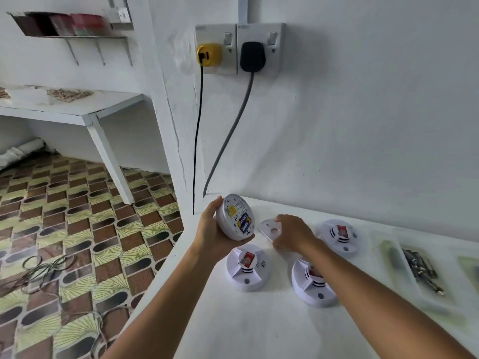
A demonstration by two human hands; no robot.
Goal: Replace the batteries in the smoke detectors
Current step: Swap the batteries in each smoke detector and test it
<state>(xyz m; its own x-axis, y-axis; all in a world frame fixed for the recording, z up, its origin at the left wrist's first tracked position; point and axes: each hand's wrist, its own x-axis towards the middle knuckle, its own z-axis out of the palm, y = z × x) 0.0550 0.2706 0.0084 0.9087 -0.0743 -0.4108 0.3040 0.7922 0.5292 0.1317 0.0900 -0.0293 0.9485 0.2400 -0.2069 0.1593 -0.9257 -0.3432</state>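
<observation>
fingers (pixel 211 216) of my left hand (pixel 210 229) curl round the rim of a smoke detector (pixel 235 217), thumb under its lower edge, holding it off the counter (pixel 259 327) with its back turned toward me. its battery bay is uncovered, and a yellow and blue battery (pixel 244 224) sits in it (i cannot read whether it is the fresh cell or the old one). my right hand (pixel 293 234) is down on the counter just beside the lifted unit, its fingers bent over the near edge of a flat white mounting plate (pixel 269 227); from here i cannot tell whether i actually pinch it or only touch it.

three more smoke detectors lie face up on the counter: one (pixel 247 268) just below my left hand, one (pixel 312 282) partly under my right forearm, one (pixel 339 237) beyond my right wrist, near the wall. further right lie clear bags with metal parts (pixel 421 268), too blurred to name.

my guess is that i am at the closing step for this unit: battery seated, back plate to go on. the next move calls for lifting the plate, lining up its tabs with the slots in the detector's back, and twisting it until it locks, with my left hand steadying the body. the risk is a skewed plate that never catches.
</observation>
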